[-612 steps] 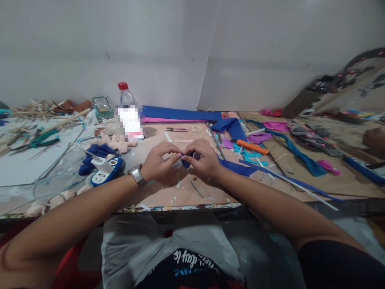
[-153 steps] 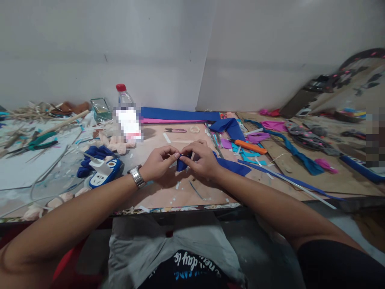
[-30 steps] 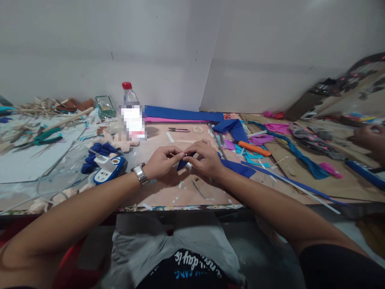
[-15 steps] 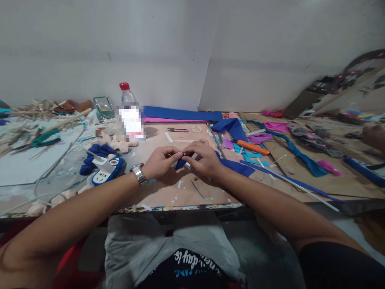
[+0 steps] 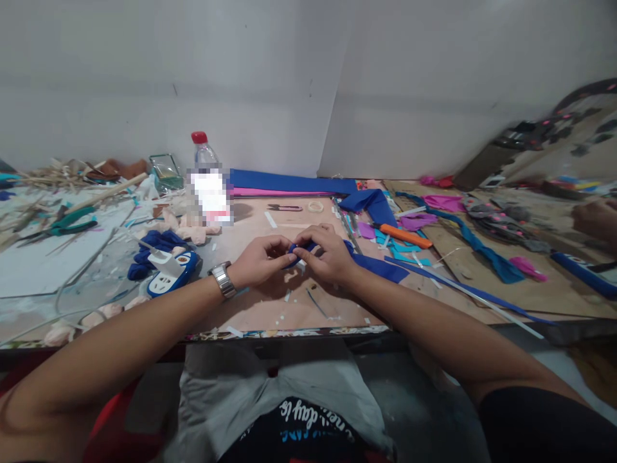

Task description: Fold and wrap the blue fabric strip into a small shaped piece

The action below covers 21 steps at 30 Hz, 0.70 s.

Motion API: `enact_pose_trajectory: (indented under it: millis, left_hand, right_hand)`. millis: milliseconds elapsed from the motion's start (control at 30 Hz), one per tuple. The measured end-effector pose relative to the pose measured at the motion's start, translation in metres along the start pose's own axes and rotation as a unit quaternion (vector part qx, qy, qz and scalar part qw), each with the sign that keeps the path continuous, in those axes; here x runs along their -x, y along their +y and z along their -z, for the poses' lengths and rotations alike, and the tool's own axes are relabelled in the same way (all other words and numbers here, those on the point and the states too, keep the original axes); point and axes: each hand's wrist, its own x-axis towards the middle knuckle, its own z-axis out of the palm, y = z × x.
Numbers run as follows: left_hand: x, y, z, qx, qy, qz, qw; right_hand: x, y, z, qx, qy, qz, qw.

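Over the middle of the table, my left hand [image 5: 263,260] and my right hand [image 5: 328,254] meet fingertip to fingertip. Between them they pinch a small piece of dark blue fabric [image 5: 292,256], mostly hidden by the fingers. A small white bit shows just under the right thumb; I cannot make out what it is. A longer blue fabric strip [image 5: 380,267] lies on the table beyond my right wrist. Behind the hands are thread snips [image 5: 285,208] with a pink handle and a roll of tape [image 5: 315,206].
To the left stand a red-capped bottle [image 5: 205,154], a blue-and-white power socket [image 5: 174,273] and green-handled pliers [image 5: 72,222]. On the right lie an orange utility knife [image 5: 405,236], a thin white stick [image 5: 486,305] and fabric scraps. Another person's hand [image 5: 595,218] is at the far right.
The pointed blue flap that hung below my fingers is now folded up between them. My left fingers have shifted slightly right, closer against the right hand.
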Motion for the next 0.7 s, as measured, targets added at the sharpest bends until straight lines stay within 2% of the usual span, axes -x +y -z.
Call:
enact_pose_trajectory:
  millis: [300,600,700]
  left_hand:
    - [-0.0003,-0.0031,-0.0011,-0.021,-0.009,-0.015,1.0]
    - [-0.0001,-0.0014,0.0004,-0.048,0.001,0.007,0.999]
    - [-0.0005,-0.0029,-0.0002,-0.037,0.021,0.001,0.999]
  right_hand:
    - [-0.0022,-0.0019,0.0025,-0.005,-0.027,0.023,0.999]
    - [0.001,0.0036,-0.0015,0.008,0.006,0.008,1.0]
    - [0.0001,0.0023,-0.0009,0.01,0.007,0.004,1.0]
